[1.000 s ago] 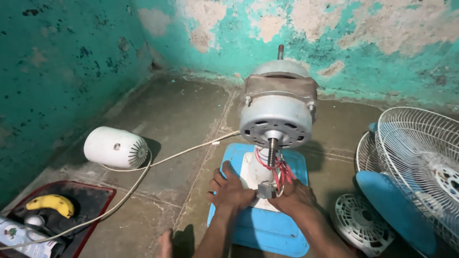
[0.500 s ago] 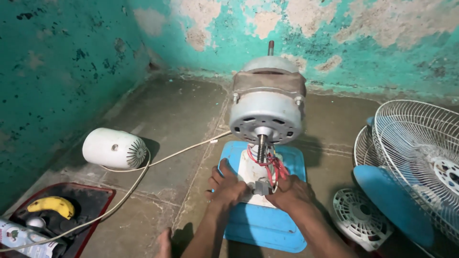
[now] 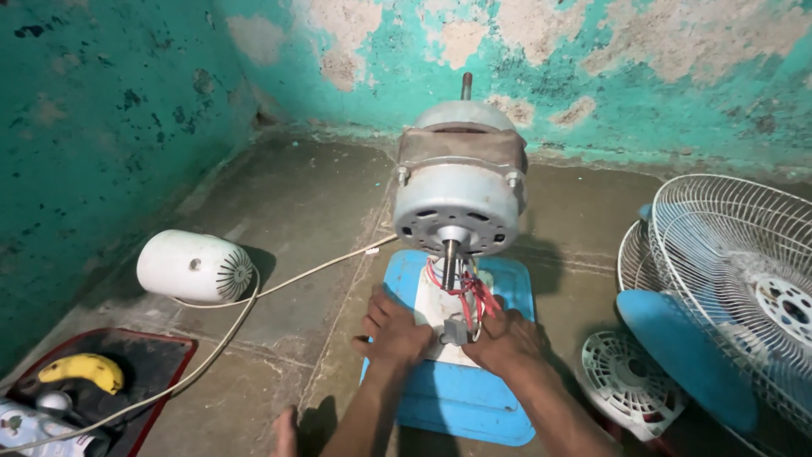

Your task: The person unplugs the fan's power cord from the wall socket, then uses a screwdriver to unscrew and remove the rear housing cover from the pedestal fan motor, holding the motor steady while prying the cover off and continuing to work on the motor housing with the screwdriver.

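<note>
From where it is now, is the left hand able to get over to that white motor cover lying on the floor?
Probably yes. The left hand is at the fan's blue base, and only bare floor and a thin white cord lie between it and the white motor cover.

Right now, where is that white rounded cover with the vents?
In the head view the white vented cover lies on its side on the concrete floor, left of the fan motor and the hands, beside the cream cord.

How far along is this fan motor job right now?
Done: the wire guards, blue blade and white motor cover lie off on the floor. In hand: left hand and right hand work at the red wires under the bare motor. Left: everything remains unassembled.
</note>
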